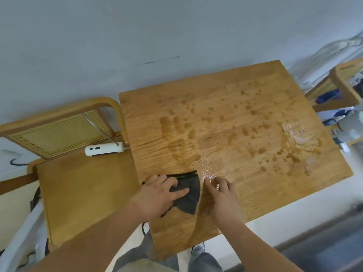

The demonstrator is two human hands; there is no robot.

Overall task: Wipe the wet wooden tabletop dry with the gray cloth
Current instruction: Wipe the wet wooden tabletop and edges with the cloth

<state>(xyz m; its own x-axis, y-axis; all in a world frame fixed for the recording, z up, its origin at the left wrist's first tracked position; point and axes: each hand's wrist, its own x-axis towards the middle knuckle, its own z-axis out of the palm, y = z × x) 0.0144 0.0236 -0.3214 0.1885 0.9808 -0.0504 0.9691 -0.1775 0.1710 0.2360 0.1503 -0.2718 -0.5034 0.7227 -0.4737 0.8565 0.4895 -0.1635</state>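
Left hand (pixel 161 195) lay flat, fingers spread, pressing the cloth (pixel 187 195) onto the near part of the surface (pixel 225 107). Right hand (pixel 218 195) sat just beside it, fingers curled loosely, holding nothing, fingertips touching the wood. The cloth looked soft, limp and light (likely damp already), so a flat palm on its middle should drive it better than a pinch at a corner. Its left part was hidden under the hand. Droplets and a handprint smear spread beyond, with a glossy puddle (pixel 298 134) far right. The chair (pixel 59 132) at left carried a white device (pixel 104 150), unidentifiable.
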